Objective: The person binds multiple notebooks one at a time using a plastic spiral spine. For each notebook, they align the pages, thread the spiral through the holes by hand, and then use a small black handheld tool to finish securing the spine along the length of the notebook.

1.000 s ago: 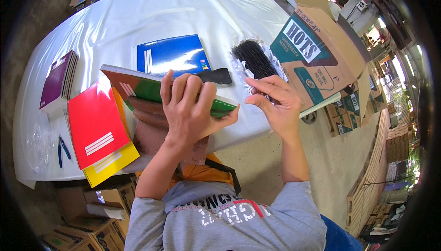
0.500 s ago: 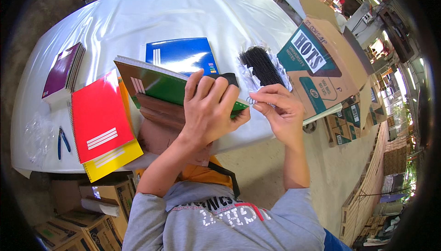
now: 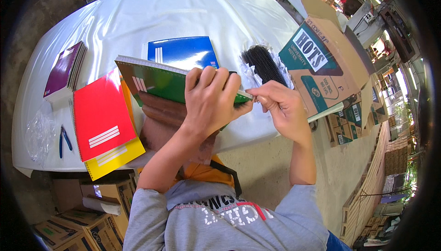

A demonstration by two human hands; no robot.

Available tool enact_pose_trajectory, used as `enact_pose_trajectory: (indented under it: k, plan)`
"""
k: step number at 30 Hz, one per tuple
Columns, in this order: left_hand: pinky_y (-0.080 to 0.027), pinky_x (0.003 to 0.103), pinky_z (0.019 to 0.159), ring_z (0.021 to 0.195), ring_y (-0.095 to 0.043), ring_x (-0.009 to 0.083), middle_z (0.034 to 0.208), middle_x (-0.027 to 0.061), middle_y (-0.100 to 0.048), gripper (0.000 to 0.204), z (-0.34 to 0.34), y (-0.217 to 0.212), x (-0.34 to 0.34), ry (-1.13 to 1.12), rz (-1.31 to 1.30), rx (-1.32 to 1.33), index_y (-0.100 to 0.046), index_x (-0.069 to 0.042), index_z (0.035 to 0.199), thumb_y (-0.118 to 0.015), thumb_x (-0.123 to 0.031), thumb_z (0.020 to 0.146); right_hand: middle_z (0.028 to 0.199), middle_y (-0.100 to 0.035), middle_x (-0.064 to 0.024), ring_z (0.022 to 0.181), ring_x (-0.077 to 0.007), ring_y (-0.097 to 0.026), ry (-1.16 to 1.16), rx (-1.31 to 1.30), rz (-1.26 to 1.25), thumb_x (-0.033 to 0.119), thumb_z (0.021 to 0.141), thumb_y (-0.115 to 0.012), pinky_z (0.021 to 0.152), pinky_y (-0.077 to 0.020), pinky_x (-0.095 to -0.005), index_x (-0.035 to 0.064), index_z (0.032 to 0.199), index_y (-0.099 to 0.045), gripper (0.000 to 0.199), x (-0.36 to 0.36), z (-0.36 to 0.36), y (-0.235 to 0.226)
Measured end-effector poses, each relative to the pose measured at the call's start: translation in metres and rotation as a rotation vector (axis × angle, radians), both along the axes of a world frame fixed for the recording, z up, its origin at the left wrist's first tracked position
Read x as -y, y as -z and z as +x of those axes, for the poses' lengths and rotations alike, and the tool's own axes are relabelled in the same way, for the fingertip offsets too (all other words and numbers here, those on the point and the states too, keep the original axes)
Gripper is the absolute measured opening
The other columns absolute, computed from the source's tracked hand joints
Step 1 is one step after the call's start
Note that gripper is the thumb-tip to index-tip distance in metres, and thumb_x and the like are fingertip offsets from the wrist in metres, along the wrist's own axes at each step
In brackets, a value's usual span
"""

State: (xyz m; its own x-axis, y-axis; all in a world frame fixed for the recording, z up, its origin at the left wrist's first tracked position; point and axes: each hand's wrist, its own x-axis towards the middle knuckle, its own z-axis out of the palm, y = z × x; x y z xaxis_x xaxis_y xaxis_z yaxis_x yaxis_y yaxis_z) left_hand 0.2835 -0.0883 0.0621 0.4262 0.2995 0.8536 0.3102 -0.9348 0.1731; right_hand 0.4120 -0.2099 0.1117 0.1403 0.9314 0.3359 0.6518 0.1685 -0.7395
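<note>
A green-covered notebook [image 3: 170, 88] is held on edge above the near side of the table, its punched edge facing up. My left hand [image 3: 211, 99] is closed around its right part, fingers over the top edge and thumb below. At the notebook's right corner my right hand [image 3: 282, 108] pinches the end of a thin wire coil; the fingertips mostly hide it. Just beyond that hand, a bundle of black spiral coils [image 3: 264, 65] lies on crumpled white wrapping. Behind the green notebook rests a blue notebook [image 3: 183, 51].
Red [image 3: 103, 113] and yellow notebooks [image 3: 110, 161] overlap at the left, near a purple notebook stack [image 3: 64, 69]. Blue-handled pliers [image 3: 63, 141] and clear plastic [image 3: 39, 131] lie by the table's left edge. An open carton [image 3: 330, 85] stands at the right.
My right fingers have closed in on the notebook's corner, covering the coil loops that showed between them before. My left hand keeps its hold on the notebook.
</note>
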Motion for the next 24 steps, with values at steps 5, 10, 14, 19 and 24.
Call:
enact_pose_trajectory:
  k: [5,10,14,19,24]
  plan:
    - [-0.032,0.037,0.085,0.079,-0.047,0.0192,0.073,0.0019,-0.047,0.045,-0.010,-0.004,-0.006,0.013,0.022,0.013,-0.055,-0.011,0.074,-0.068,-0.050,0.056,0.076,-0.053,-0.0044,0.063,-0.0126,-0.051,0.093,0.126,-0.187,0.003,0.075,-0.066,0.053,-0.0411,-0.0235,0.0085,0.118,-0.051,0.046,-0.003,-0.020,-0.026]
    - [-0.031,0.041,0.094,0.089,-0.050,0.0226,0.080,0.0029,-0.052,0.050,-0.047,0.003,-0.019,0.040,0.064,-0.042,-0.058,-0.010,0.081,-0.069,-0.054,0.060,0.077,-0.052,-0.0043,0.065,-0.0126,-0.051,0.138,0.105,0.087,-0.001,0.072,-0.067,0.053,-0.0416,-0.0224,0.0076,0.111,-0.054,0.042,0.013,-0.015,-0.001]
    - [-0.032,0.043,0.093,0.090,-0.050,0.0228,0.078,0.0031,-0.051,0.047,-0.051,0.005,-0.019,0.055,0.033,0.020,-0.056,-0.010,0.075,-0.074,-0.050,0.058,0.069,-0.051,-0.0062,0.066,-0.0098,-0.051,0.119,0.181,0.021,-0.002,0.082,-0.055,0.054,-0.0422,-0.0221,0.0055,0.102,-0.059,0.022,0.011,-0.021,0.000]
    - [-0.032,0.043,0.092,0.090,-0.051,0.0222,0.074,0.0027,-0.050,0.047,-0.052,-0.001,-0.019,0.006,0.061,0.065,-0.054,-0.010,0.072,-0.074,-0.050,0.058,0.070,-0.054,-0.0030,0.061,-0.0089,-0.050,0.121,-0.357,-0.259,0.002,0.085,-0.054,0.053,-0.0413,-0.0213,0.0053,0.099,-0.058,0.015,0.001,-0.027,-0.008]
    - [-0.034,0.040,0.088,0.081,-0.049,0.0213,0.075,0.0028,-0.050,0.049,-0.049,-0.002,-0.018,0.011,-0.013,-0.027,-0.055,-0.009,0.074,-0.074,-0.052,0.057,0.072,-0.055,-0.0006,0.057,-0.0071,-0.050,-0.015,-0.205,-0.072,0.010,0.071,-0.074,0.047,-0.0390,-0.0229,0.0052,0.094,-0.058,0.028,0.004,-0.011,0.010]
